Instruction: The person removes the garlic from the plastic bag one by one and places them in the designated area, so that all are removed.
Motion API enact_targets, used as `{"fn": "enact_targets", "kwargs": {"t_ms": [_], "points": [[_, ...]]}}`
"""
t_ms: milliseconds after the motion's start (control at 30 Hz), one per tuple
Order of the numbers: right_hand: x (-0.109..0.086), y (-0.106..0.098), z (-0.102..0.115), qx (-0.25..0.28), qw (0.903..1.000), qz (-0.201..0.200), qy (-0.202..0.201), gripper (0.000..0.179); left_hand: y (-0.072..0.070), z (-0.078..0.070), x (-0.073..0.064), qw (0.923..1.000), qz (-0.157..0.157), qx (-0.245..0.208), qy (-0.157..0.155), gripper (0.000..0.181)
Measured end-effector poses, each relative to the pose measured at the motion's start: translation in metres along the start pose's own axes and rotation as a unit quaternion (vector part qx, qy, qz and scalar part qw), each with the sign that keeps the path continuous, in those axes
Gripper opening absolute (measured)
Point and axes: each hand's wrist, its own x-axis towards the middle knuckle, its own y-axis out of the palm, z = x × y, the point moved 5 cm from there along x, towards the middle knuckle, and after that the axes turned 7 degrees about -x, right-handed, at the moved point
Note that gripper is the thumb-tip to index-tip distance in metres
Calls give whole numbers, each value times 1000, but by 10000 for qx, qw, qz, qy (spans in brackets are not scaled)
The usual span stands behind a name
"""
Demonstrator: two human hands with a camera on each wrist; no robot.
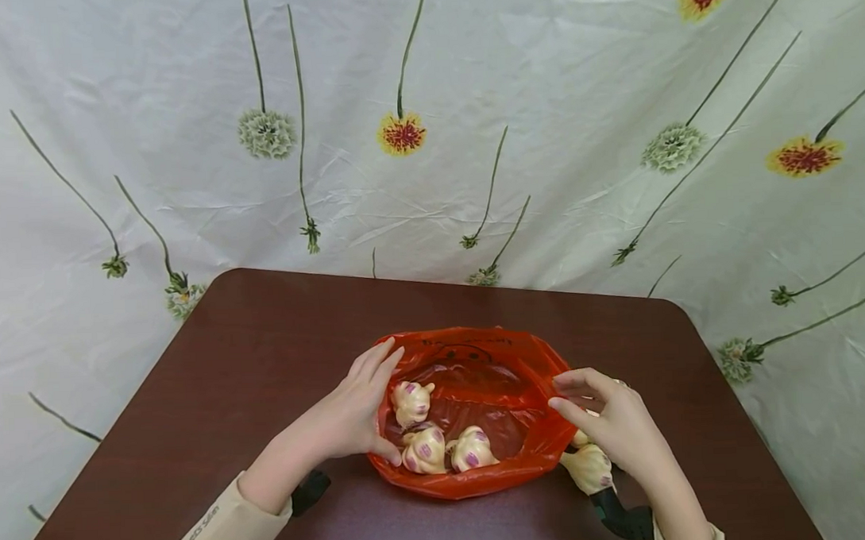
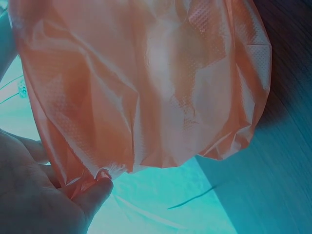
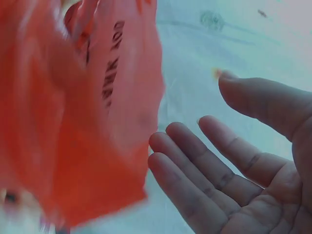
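A red plastic bag (image 1: 476,483) stands on the table with its mouth wide open and black print on its wall. Inside it lie three garlic bulbs (image 1: 424,451), grouped toward the left and front. My left hand (image 1: 359,408) holds the bag's left rim, with the gathered plastic between thumb and fingers (image 2: 95,197) in the left wrist view. At the opposite side, my right hand (image 1: 609,423) has its fingertips right at the rim; the right wrist view shows its fingers (image 3: 214,183) extended and spread apart, with nothing between them.
More garlic bulbs (image 1: 590,467) lie right of the bag, partly hidden by my right hand and wrist. A black wrist strap (image 1: 620,518) overlaps that area. The dark brown table (image 1: 291,330) ends at a floral white cloth (image 1: 343,178) hanging behind.
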Motion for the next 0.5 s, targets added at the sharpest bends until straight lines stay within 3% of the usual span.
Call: {"fn": "enact_targets", "kwargs": {"t_ms": [167, 333, 500], "points": [[18, 15, 22, 155, 9990, 280, -327, 27, 0, 0, 0, 10000, 7, -2, -16, 131], [39, 32, 35, 348, 9961, 699, -407, 25, 0, 0, 0, 10000, -9, 12, -3, 130], [56, 46, 43, 462, 9944, 829, -475, 23, 0, -1, -1, 10000, 15, -12, -25, 130]]}}
